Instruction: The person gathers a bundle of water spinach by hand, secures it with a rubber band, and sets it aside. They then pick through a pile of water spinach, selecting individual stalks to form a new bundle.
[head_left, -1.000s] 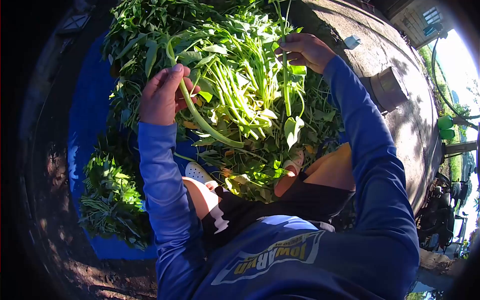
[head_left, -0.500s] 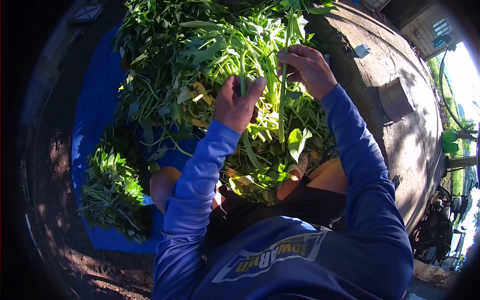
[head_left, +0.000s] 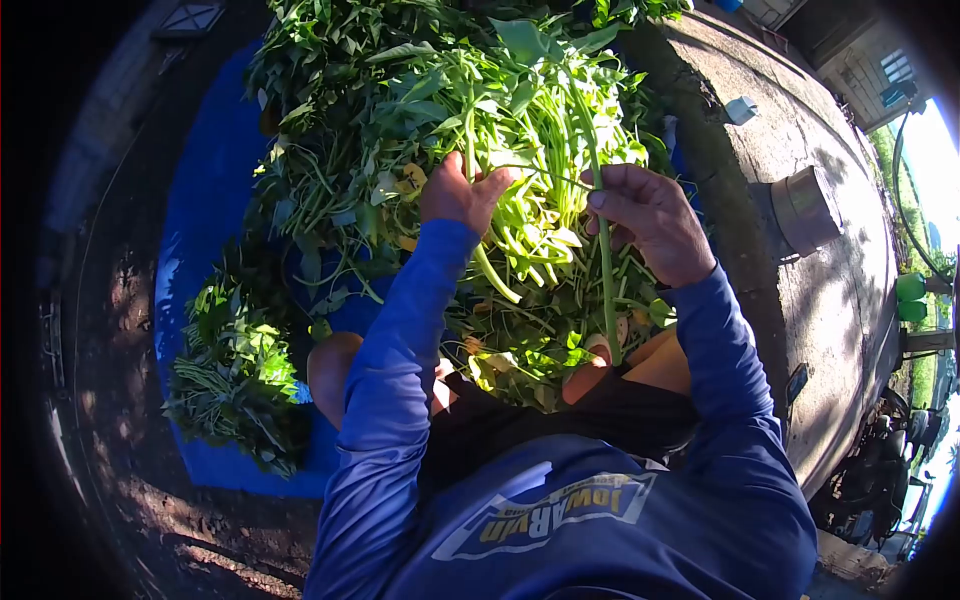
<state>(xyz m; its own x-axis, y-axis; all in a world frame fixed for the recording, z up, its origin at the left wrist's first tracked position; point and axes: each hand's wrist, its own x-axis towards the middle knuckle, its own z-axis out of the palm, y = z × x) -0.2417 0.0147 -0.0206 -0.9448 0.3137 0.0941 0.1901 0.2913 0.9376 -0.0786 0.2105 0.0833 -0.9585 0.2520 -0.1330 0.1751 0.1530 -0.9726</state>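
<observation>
My left hand [head_left: 462,198] is closed around a green water spinach stem [head_left: 492,272], whose cut end hangs below the fist and whose top rises among the leaves. Between the thumb and fingers of my right hand [head_left: 652,222] is a longer water spinach stem [head_left: 607,290], held nearly upright, with broad leaves at its top. A thin stalk [head_left: 548,174] stretches across from near the left thumb to the right fingertips. Behind both hands lies a big sunlit heap of water spinach [head_left: 540,120], with some yellowed leaves in it.
A smaller bundle of greens [head_left: 235,375] rests at the left on a blue tarp [head_left: 195,200]. Loose leaves and stems [head_left: 520,365] lie between my knees. On the right is a concrete ledge [head_left: 840,280] with a metal cylinder [head_left: 806,210] and a small pale block [head_left: 741,110].
My right hand has moved right and down, carrying its stem away from the left. The left hand has moved slightly left. A thin stalk now spans the wider gap.
</observation>
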